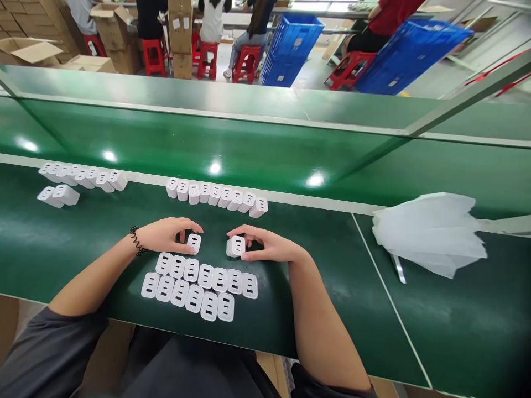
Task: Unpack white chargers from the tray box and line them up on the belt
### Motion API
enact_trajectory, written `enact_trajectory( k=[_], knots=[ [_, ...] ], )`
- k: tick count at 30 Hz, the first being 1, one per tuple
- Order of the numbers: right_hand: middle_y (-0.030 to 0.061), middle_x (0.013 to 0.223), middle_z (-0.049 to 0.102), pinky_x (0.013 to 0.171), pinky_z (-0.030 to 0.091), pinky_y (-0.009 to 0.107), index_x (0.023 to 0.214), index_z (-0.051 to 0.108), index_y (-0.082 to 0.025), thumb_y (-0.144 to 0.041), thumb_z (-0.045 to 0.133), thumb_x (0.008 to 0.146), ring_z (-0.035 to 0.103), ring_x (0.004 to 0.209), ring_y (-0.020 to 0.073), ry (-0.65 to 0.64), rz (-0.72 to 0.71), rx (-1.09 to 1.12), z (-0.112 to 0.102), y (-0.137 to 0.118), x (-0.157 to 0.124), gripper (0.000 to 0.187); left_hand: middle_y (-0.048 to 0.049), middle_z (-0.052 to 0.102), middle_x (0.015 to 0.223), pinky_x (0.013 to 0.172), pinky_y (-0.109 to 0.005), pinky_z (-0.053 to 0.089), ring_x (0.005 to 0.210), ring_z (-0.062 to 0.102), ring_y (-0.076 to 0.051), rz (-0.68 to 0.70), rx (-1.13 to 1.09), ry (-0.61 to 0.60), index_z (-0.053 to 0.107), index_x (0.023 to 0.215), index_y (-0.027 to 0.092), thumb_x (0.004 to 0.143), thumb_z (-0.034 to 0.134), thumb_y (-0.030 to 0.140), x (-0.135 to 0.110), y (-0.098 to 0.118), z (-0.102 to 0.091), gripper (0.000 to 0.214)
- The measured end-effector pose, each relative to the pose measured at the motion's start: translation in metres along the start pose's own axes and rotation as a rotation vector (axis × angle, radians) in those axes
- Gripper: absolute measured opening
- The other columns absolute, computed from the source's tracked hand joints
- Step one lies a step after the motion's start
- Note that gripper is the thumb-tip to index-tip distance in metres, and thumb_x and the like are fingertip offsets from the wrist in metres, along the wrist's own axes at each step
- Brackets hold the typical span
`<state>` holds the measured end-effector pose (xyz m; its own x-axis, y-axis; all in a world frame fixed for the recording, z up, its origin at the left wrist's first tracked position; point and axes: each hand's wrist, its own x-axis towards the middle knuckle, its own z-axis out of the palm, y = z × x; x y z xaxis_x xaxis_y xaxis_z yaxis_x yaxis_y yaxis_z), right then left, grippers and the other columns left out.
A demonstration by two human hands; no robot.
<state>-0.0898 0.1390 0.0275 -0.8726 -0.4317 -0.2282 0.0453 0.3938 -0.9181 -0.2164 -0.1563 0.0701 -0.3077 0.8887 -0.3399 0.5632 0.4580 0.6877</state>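
My left hand (166, 235) is closed around a white USB charger (193, 241), its thumb against the slotted face. Across a small gap, my right hand (269, 244) grips another white USB charger (237, 246) between thumb and fingers; its side wall shows at the left. Just below both hands, two rows of white USB chargers (191, 270) stand close together with their slotted faces up. Beyond the hands, a single row of chargers (214, 194) leans along the back of the green bench (323, 309).
More chargers (85, 176) form a group at the far left, with two (60, 193) in front. On the right lie white sheets (429, 232) over a metal strip (399, 269). A green partition (265, 149) rises behind. Seated people, red stools (154, 57) and blue crates (290, 47) are beyond.
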Motion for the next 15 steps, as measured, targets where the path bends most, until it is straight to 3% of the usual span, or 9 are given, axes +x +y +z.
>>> enact_trajectory(
  k=[5, 10, 15],
  knots=[
    [0.0025, 0.098, 0.064, 0.082, 0.05, 0.033, 0.132, 0.053, -0.022, -0.045, 0.072, 0.08, 0.061, 0.084, 0.0172, 0.014, -0.028, 0.062, 0.017, -0.002, 0.013, 0.06, -0.0048, 0.064, 0.107, 0.067, -0.024, 0.054, 0.084, 0.063, -0.015, -0.034, -0.201, -0.058, 0.056, 0.129, 0.024, 0.08, 0.07, 0.046, 0.001, -0.012, 0.006, 0.056],
    [0.0039, 0.098, 0.067, 0.086, 0.054, 0.036, 0.135, 0.048, -0.021, -0.042, 0.072, 0.082, 0.067, 0.087, 0.0194, 0.111, -0.076, 0.116, 0.039, 0.0, 0.03, 0.062, -0.0051, 0.064, 0.111, 0.07, -0.026, 0.056, 0.086, 0.062, -0.015, -0.017, -0.218, 0.012, 0.057, 0.128, 0.024, 0.077, 0.073, 0.045, 0.005, -0.015, 0.012, 0.057],
    [0.0088, 0.127, 0.059, 0.092, 0.055, 0.04, 0.141, 0.04, -0.027, -0.034, 0.071, 0.084, 0.069, 0.092, 0.0182, 0.154, -0.173, 0.196, 0.051, 0.003, 0.038, 0.065, -0.0066, 0.059, 0.123, 0.072, -0.027, 0.057, 0.09, 0.06, -0.016, 0.01, -0.219, 0.059, 0.055, 0.13, 0.023, 0.075, 0.076, 0.045, 0.004, -0.017, 0.014, 0.063]
  ],
)
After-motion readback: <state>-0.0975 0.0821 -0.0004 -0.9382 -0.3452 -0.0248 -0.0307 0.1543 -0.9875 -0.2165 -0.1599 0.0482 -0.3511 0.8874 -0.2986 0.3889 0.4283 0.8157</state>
